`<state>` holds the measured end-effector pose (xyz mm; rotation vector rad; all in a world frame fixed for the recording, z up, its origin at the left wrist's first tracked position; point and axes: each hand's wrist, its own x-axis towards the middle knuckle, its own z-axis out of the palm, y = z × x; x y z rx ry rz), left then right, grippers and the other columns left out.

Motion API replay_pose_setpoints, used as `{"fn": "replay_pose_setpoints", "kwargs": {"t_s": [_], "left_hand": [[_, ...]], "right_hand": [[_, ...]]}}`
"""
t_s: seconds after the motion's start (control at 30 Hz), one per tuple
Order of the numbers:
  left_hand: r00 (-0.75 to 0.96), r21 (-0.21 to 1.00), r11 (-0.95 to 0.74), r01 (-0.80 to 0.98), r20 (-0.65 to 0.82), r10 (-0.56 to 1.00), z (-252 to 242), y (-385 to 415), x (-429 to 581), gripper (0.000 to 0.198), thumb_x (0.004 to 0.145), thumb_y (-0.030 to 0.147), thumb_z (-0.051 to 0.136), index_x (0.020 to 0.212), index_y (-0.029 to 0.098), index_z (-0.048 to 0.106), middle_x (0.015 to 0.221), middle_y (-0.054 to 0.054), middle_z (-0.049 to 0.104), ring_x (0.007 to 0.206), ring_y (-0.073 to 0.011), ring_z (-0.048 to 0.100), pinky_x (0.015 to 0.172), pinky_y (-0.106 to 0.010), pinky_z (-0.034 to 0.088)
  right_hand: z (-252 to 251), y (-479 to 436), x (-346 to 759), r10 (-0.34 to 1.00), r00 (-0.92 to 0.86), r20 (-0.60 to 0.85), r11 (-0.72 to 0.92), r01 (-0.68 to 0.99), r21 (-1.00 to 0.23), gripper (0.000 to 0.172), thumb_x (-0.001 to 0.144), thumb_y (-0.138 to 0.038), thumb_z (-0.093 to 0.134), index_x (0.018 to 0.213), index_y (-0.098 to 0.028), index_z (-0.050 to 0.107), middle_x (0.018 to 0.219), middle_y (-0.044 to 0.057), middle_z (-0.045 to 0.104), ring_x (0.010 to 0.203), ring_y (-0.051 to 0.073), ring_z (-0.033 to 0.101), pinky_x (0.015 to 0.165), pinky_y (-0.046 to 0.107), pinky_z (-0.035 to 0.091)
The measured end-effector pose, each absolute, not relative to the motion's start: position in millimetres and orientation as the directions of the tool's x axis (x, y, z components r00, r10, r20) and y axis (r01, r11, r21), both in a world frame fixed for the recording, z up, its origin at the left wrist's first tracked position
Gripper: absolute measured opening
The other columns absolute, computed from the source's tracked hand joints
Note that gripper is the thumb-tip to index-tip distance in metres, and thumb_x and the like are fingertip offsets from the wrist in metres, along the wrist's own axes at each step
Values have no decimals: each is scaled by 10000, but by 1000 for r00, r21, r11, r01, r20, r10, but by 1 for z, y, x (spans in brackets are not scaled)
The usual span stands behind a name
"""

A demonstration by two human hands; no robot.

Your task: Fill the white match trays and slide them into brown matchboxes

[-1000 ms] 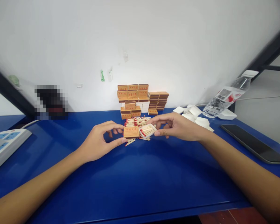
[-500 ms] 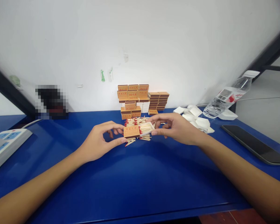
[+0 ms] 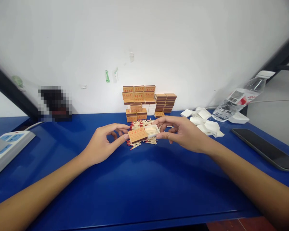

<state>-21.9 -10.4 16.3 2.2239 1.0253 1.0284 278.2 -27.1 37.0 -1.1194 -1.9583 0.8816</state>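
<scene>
Between my two hands is a matchbox, its orange printed sleeve [image 3: 137,135] partly over a white inner tray [image 3: 152,131] full of matches. My left hand [image 3: 108,141] pinches the sleeve's left end between thumb and fingers. The tray's right end is gripped by my right hand [image 3: 177,131], thumb in front and fingers behind. The match heads are now under the sleeve; only pale sticks show in the tray. Beneath the box lies a pile of loose red-tipped matches [image 3: 135,147] on the blue table [image 3: 144,183].
Stacked matchboxes [image 3: 139,95] stand by the wall, with another stack [image 3: 165,102] to their right. Empty white trays [image 3: 204,123] lie heaped near a tilted water bottle [image 3: 240,96]. At right is a phone [image 3: 265,149]; at left, a power strip [image 3: 12,147].
The sleeve has slid right over the tray, covering the match heads, and now sits slightly tilted. My right hand stays on the tray's end. The view has shifted a little.
</scene>
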Motion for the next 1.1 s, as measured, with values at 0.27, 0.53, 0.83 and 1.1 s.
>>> {"fn": "replay_pose_setpoints", "kwargs": {"t_s": [0.27, 0.53, 0.83, 1.1], "left_hand": [[376, 657, -636, 406, 514, 771, 19, -22, -18, 421, 885, 423, 797, 1254, 229, 742, 925, -9, 777, 729, -133, 681, 710, -261, 579], [410, 623, -659, 420, 517, 751, 14, -21, -20, 390, 913, 384, 786, 1280, 256, 752, 893, 0, 782, 752, -140, 700, 759, -278, 586], [383, 619, -672, 406, 553, 740, 16, -29, -16, 374, 904, 384, 800, 1257, 267, 765, 883, -2, 788, 706, -136, 684, 747, -279, 599], [225, 639, -608, 471, 580, 783, 12, -26, -17, 370, 914, 450, 774, 1250, 294, 774, 1082, -29, 807, 818, -174, 710, 766, -312, 610]], "right_hand": [[34, -30, 272, 905, -317, 284, 397, 388, -832, 417, 829, -458, 836, 1153, -215, 737, 874, 22, 690, 736, 155, 618, 565, 267, 538], [31, -38, 265, 892, -326, 312, 421, 355, -835, 423, 825, -443, 851, 1174, -229, 743, 951, 34, 712, 800, 164, 635, 585, 272, 548], [24, -50, 249, 894, -293, 338, 423, 309, -852, 499, 860, -416, 828, 1308, -237, 701, 1096, 74, 739, 789, 162, 667, 597, 292, 575], [21, -65, 237, 849, -429, 308, 440, 252, -862, 668, 1004, -387, 655, 1618, -292, 411, 1195, 90, 713, 844, 158, 669, 587, 268, 557]]}}
